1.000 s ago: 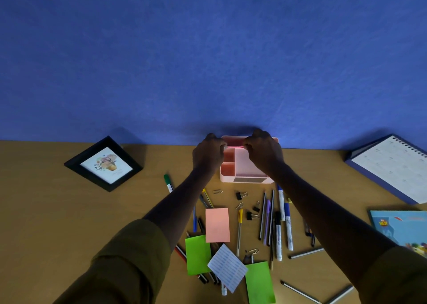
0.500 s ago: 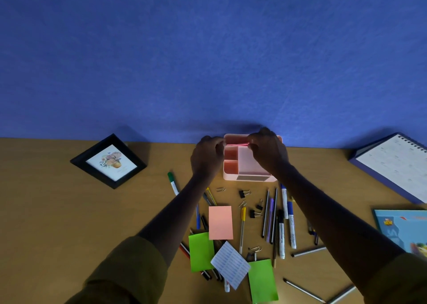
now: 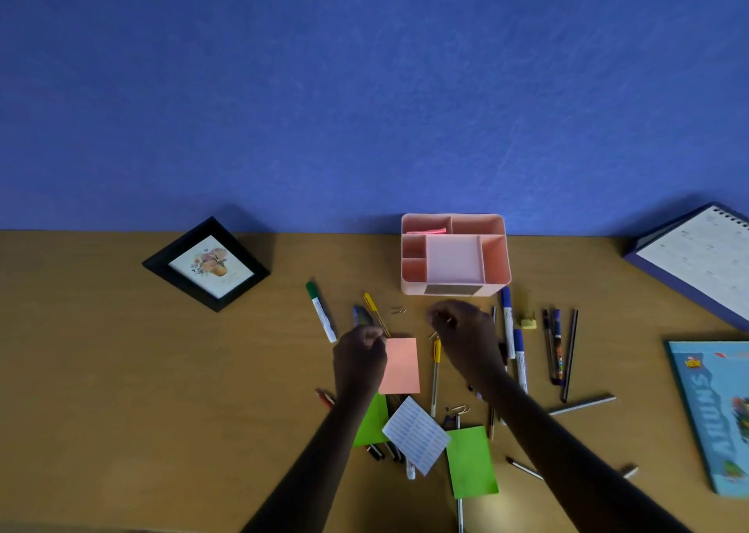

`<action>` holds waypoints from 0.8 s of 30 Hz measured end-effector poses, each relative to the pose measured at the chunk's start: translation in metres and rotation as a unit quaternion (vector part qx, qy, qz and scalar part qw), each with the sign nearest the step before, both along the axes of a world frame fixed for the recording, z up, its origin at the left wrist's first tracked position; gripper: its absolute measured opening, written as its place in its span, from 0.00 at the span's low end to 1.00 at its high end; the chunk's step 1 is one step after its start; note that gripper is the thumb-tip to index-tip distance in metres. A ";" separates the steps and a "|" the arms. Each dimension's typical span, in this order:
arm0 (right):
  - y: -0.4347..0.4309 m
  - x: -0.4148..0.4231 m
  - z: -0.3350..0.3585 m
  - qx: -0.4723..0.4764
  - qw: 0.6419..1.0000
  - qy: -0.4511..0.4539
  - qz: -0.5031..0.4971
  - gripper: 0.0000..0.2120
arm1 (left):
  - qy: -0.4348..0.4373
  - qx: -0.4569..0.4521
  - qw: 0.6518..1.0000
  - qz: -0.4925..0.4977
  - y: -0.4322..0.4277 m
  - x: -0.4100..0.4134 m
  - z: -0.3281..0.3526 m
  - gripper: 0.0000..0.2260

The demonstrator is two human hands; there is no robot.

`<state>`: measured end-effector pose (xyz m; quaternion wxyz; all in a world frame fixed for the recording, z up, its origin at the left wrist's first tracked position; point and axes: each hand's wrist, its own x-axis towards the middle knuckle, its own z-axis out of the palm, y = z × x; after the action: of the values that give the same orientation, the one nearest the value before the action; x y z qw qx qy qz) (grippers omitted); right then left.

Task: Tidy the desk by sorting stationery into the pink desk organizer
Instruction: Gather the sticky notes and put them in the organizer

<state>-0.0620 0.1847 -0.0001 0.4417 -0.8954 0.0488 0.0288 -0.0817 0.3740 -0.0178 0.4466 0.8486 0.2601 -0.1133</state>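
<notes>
The tan wooden desk (image 3: 121,370) carries the pink plastic compartmented organizer (image 3: 496,265) at twelve o'clock, against the wall. At its six o'clock, both hands hover over scattered pens (image 3: 520,354). The left hand (image 3: 358,356) is curled at nine o'clock of a salmon sticky-note pad (image 3: 403,366). The right hand (image 3: 466,332) is also curled, and I cannot tell whether either holds anything. Judging by this, sorting has barely begun; next, lift an item and carry it to a compartment.

Matt pink plastic desk organizer (image 3: 496,267), smooth wood-look desk (image 3: 121,370), matt paper sticky notes (image 3: 401,364), glossy booklet cover (image 3: 713,411), rough-textured blue wall (image 3: 364,86)
</notes>
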 end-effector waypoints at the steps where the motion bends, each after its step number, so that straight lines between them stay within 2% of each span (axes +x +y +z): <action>1: 0.002 -0.008 -0.007 0.003 1.000 0.026 -0.003 0.04 | 0.000 0.001 1.000 0.004 0.000 -0.005 -0.002 0.08; 11: 0.027 -0.048 -0.045 -0.039 0.979 0.198 0.017 0.05 | 0.015 0.003 1.000 -0.004 -0.006 -0.023 -0.005 0.10; 17: 0.036 -0.050 -0.048 0.002 0.975 0.223 -0.023 0.12 | 0.035 -0.006 0.999 -0.004 -0.006 -0.025 -0.002 0.10; 24: 0.042 -0.052 -0.040 0.075 0.965 0.241 -0.063 0.08 | 0.036 0.009 0.999 -0.021 -0.002 -0.026 0.012 0.10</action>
<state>-0.1140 0.2263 -0.0403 0.4833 -0.8215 0.2078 0.2199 -0.1077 0.3724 -0.0055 0.4265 0.8535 0.2589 -0.1504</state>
